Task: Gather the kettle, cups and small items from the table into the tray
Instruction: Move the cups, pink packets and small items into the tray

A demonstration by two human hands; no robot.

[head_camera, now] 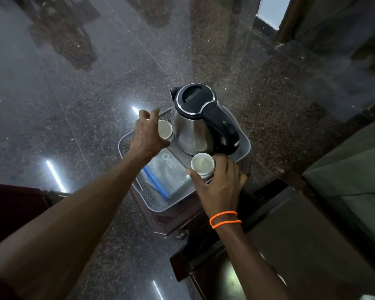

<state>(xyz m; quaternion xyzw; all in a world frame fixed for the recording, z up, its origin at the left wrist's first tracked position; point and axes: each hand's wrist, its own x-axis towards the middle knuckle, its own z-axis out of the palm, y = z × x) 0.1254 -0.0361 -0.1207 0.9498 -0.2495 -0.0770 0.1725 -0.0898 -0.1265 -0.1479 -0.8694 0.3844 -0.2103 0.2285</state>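
Note:
A grey perforated tray [245, 146] rests on a small dark wooden table [178, 219]. A steel kettle [195, 128] with a black lid and handle stands upright at the tray's far side. My left hand [148, 135] grips a white cup [165, 129] just left of the kettle. My right hand [219, 185], with orange bands at the wrist, holds a second white cup [202, 164] in front of the kettle. A clear zip bag [167, 176] with a blue seal lies flat in the tray's near part.
A polished dark granite floor [95, 94] spreads around the table and reflects ceiling lights. Dark wooden furniture [290, 234] stands close at the lower right. A dark red cloth edge [13, 204] shows at the left.

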